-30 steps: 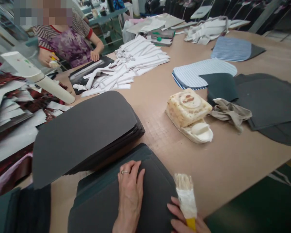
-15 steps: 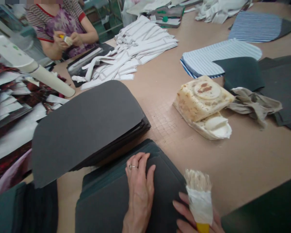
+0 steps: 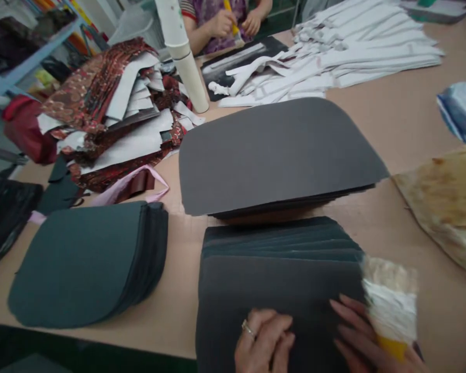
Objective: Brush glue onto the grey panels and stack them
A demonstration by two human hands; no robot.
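My left hand [image 3: 264, 342], with a ring on one finger, rests with bent fingers on the near stack of dark sheets [image 3: 272, 290]; nothing shows in it. At the right edge of that stack, my right hand [image 3: 368, 336] holds a brush [image 3: 392, 305] with a yellow handle, a white-wrapped neck and pale bristles pointing away from me. Its fingers reach over the top sheet. The sheets lie fanned, their far edges stepped. Just beyond them stands a second stack with a large grey rounded panel [image 3: 279, 155] on top.
Dark green rounded pieces [image 3: 77, 264] are stacked at left. Patterned red fabric [image 3: 97, 98], a white post [image 3: 186, 67] and white strips [image 3: 334, 52] lie or stand farther back. A crusty container [image 3: 446, 202] is at right. A person's hands [image 3: 233, 26] hold a brush across the table.
The view has swung left, bringing the green stack and red fabric further in. My left hand has drawn back toward me over the sheets, its fingers more bent. The brush stays in my right hand.
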